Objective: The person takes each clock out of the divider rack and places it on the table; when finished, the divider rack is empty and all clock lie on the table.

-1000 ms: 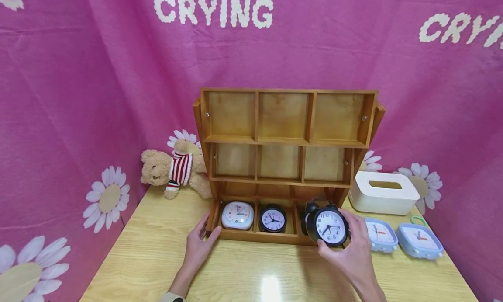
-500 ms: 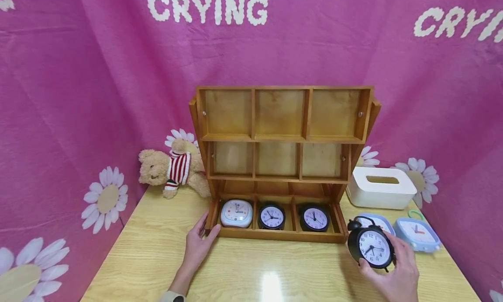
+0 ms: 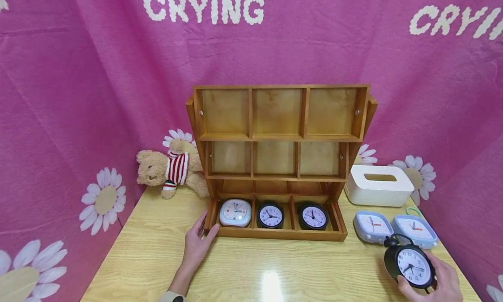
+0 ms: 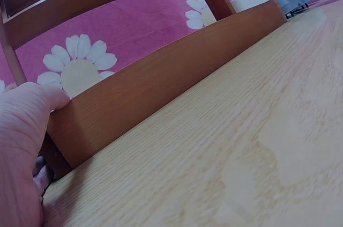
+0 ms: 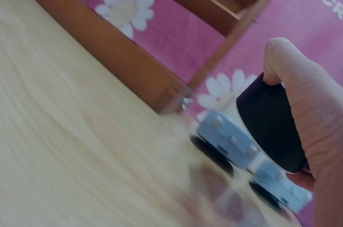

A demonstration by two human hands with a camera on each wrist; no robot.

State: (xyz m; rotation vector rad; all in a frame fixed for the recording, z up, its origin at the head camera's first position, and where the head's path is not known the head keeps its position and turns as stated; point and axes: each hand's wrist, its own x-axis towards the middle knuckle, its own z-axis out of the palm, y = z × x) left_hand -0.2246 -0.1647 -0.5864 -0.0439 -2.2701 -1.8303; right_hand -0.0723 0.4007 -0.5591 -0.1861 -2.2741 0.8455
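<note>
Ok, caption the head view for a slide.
Right hand holds a round black alarm clock near two squarish light-blue clocks; left hand grips a tiered brown wooden shelf.

One wooden shelf holds one white clock and two black clocks. To its right are one black alarm clock, two blue clocks, one tissue box and one green ring; to its left, one teddy bear.

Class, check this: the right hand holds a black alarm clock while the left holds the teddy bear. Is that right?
No: the head view shows the left hand gripping the wooden shelf at its lower left, not the teddy bear. The right hand does hold a black alarm clock.
</note>
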